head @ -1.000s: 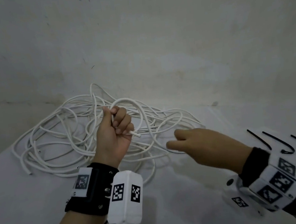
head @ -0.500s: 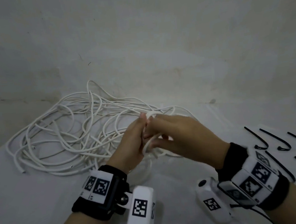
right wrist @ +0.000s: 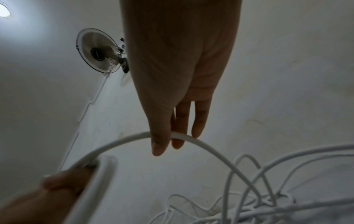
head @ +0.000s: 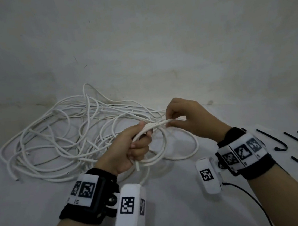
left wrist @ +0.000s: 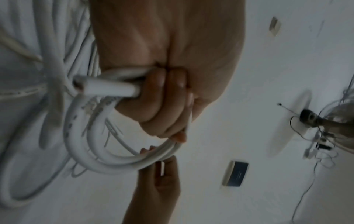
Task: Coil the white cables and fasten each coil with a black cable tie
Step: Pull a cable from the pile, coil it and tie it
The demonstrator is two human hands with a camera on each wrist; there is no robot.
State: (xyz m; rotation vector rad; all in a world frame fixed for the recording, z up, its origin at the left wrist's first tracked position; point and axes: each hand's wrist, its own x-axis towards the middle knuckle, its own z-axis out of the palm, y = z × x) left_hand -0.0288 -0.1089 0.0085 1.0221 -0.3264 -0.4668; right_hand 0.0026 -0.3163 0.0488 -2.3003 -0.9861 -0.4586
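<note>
White cable [head: 157, 125]: light, springy, probably slick; left hand [head: 128, 148] fisted round loops; right hand [head: 187, 116] pinching strand; hold at crossing.

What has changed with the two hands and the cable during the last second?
The right hand, empty and apart before, came in and now pinches the white cable. The left hand lowered and tilted over, its grip unbroken on the coil. The tangled pile and black cable ties lie unchanged.
</note>
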